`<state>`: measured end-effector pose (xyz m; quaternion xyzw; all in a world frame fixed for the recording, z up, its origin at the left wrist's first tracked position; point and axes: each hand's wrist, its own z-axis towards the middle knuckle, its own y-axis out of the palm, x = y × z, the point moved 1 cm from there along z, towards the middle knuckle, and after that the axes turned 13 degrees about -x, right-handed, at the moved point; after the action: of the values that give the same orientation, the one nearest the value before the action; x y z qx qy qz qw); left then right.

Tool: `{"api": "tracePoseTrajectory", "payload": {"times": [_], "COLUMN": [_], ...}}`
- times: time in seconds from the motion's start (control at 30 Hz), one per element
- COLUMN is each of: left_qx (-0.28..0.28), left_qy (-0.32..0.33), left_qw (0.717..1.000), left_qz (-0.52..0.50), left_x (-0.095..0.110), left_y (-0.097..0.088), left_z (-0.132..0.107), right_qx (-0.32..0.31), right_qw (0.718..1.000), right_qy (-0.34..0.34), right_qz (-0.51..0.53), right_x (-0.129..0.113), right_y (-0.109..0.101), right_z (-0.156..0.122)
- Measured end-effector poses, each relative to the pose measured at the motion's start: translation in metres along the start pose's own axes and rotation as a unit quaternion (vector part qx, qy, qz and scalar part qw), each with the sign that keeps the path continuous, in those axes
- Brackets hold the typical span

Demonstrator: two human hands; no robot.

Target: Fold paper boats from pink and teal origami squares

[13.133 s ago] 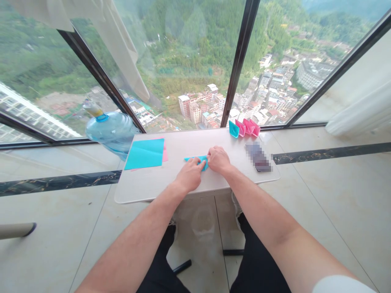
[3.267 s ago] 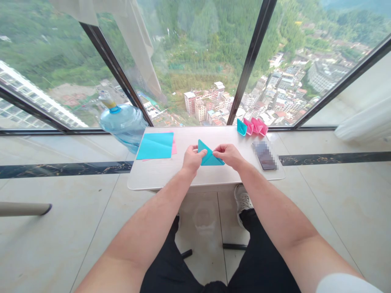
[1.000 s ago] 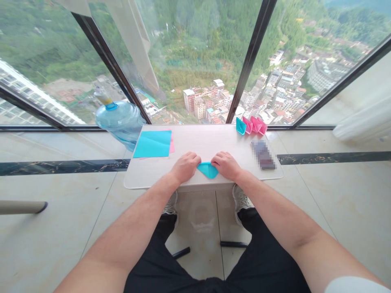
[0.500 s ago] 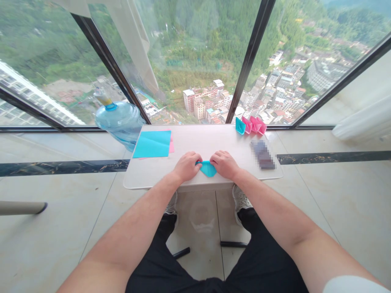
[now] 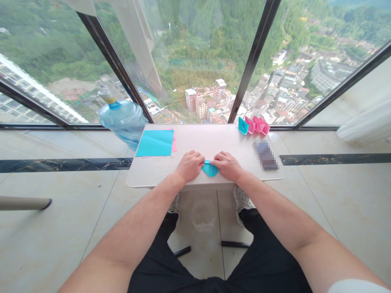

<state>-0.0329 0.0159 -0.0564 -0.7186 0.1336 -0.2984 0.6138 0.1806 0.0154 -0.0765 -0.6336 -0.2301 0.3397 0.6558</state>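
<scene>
Folded blue paper (image 5: pixel 210 170) near the table (image 5: pixel 146 171)'s close edge, left hand (image 5: pixel 191 166) pinching it closed at 9 o'clock, right hand (image 5: pixel 227 165) same at 3. Phone (image 5: pixel 266 155) between 2 and 3, blue sheet (image 5: pixel 155 143) at 10, paper boats (image 5: pixel 254 125) between 1 and 2.

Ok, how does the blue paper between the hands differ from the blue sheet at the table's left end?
The folded paper is small and tapers toward the person; the blue sheet is larger, four-sided and spread out. The left hand and right hand grip the folded paper, while the blue sheet lies untouched over pink paper. Both are similarly bright blue.
</scene>
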Motion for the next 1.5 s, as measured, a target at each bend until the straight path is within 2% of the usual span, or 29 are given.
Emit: {"api": "tracePoseTrajectory", "payload": {"times": [0.33, 0.6, 0.83, 1.23, 1.5], "left_qx": [0.001, -0.012, -0.013, -0.011, -0.007], "left_qy": [0.057, 0.046, 0.028, 0.040, 0.001], "left_qw": [0.997, 0.997, 0.997, 0.994, 0.994], "left_qz": [0.044, 0.062, 0.074, 0.105, 0.113], "left_x": [0.003, 0.009, 0.011, 0.019, 0.033], "left_y": [0.005, 0.004, 0.004, 0.000, -0.004], "left_z": [-0.001, 0.000, -0.001, -0.004, -0.016], "right_qx": [-0.033, -0.056, -0.072, -0.079, -0.080], "right_qw": [0.999, 0.994, 0.986, 0.987, 0.989], "right_qy": [-0.019, 0.089, 0.148, 0.115, 0.107], "right_qz": [-0.039, -0.032, 0.022, -0.085, -0.069], "right_x": [-0.006, -0.005, -0.006, -0.026, -0.029], "right_y": [-0.009, -0.013, -0.018, -0.019, -0.023], "right_z": [-0.001, -0.009, -0.008, -0.018, -0.032]}}
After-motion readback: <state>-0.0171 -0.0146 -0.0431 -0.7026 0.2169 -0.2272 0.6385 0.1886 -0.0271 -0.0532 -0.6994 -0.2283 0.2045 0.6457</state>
